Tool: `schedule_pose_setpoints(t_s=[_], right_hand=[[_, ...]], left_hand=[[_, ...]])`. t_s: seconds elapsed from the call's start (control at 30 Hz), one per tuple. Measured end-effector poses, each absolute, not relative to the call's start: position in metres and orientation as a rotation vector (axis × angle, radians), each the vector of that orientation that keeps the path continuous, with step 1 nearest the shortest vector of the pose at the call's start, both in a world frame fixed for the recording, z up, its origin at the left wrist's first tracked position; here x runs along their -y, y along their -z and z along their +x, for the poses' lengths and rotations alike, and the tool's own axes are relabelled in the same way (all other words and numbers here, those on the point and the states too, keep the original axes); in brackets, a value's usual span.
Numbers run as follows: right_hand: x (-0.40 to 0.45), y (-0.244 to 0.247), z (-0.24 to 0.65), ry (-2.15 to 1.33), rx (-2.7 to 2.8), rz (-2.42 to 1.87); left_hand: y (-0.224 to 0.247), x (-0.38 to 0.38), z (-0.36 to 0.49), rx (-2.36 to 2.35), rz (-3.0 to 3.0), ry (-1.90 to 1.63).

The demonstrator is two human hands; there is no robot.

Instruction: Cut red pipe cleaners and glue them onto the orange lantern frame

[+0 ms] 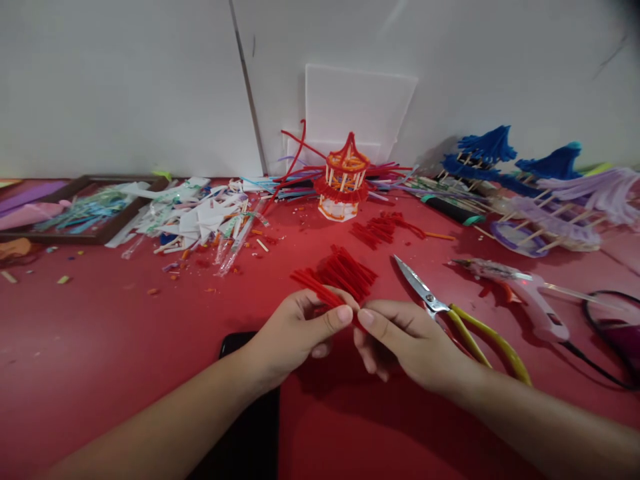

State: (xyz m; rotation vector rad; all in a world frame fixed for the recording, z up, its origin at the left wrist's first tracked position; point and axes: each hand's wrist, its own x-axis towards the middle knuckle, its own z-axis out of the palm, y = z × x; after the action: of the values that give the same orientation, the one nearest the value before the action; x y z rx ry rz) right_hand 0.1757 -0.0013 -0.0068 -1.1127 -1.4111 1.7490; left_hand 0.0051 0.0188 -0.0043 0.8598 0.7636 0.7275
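Several short red pipe-cleaner pieces (pixel 315 285) are pinched between the thumb and fingers of my left hand (pixel 300 327), their ends pointing up and left. Thumb and forefinger of my right hand (pixel 410 337) are pressed together at the lower right end of those pieces, touching my left fingertips. Just beyond my hands lies a pile of cut red pieces (pixel 347 270), with a smaller red pile (pixel 380 230) farther back. A small red, orange and white pavilion model (pixel 345 179) stands upright behind them.
Scissors (pixel 435 303) with yellow handles lie open at right, beside a pink glue gun (pixel 530 293). Blue (pixel 485 157) and lilac models (pixel 555 223) stand back right. Scraps (pixel 200 220) and a brown frame (pixel 95 233) are back left; a black phone (pixel 245 427) lies under my left arm.
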Motion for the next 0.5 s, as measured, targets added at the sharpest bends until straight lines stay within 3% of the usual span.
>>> schedule_pose_setpoints(t_s=[0.17, 0.27, 0.5], right_hand=[[0.0048, 0.0087, 0.1749, -0.969, 1.908, -1.23], [0.0066, 0.0095, 0.1746, -0.789, 1.98, -1.195], [0.0039, 0.0068, 0.1723, -1.591, 1.581, -1.131]], left_hand=[[0.0031, -0.0197, 0.0073, -0.785, 0.714, -0.702], [0.0043, -0.0204, 0.0072, -0.806, 0.707, -0.721], [0.0049, -0.0179, 0.0078, -0.816, 0.861, -0.738]])
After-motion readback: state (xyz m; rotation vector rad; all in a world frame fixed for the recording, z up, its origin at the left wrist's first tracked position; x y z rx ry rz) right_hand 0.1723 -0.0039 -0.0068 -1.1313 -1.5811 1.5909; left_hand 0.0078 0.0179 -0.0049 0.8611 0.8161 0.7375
